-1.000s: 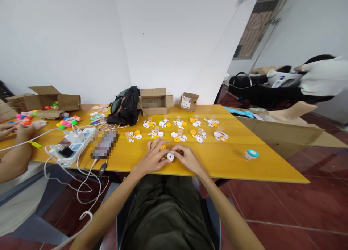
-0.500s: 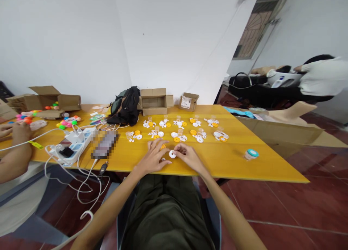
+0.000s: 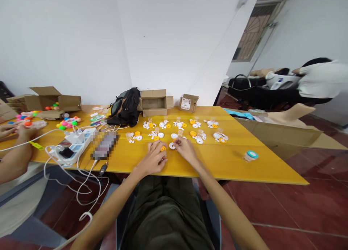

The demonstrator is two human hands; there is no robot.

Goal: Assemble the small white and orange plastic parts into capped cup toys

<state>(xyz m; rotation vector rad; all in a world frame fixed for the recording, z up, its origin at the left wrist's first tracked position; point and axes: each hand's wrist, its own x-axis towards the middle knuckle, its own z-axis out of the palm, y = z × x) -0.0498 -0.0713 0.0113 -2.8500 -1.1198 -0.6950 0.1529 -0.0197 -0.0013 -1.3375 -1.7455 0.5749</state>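
My right hand (image 3: 187, 151) pinches a white round disc with a hole in its middle (image 3: 172, 146) at the edge between thumb and fingers. Close by on the left, my left hand (image 3: 153, 158) is closed, its fingers curled over a small orange disc (image 3: 163, 148) that shows partly at the fingertips. Just beyond both hands, small sets of parts are laid out in two rows. Among them are a white disc (image 3: 199, 141), an orange disc (image 3: 193, 133) and clear plastic cups (image 3: 128, 136). Small white pieces (image 3: 132, 141) lie beside them.
A clear jar with a teal lid (image 3: 252, 155) stands on the right of the yellow table (image 3: 231, 159). At left are a power strip (image 3: 87, 137), cables and a phone (image 3: 105, 145). Cardboard boxes (image 3: 154, 110) and a black bag (image 3: 127, 108) sit behind. Another person's arm (image 3: 19, 152) rests far left.
My left hand's spread fingers have curled in around the orange disc. My right hand has moved slightly forward with the white disc, away from the table's near edge.
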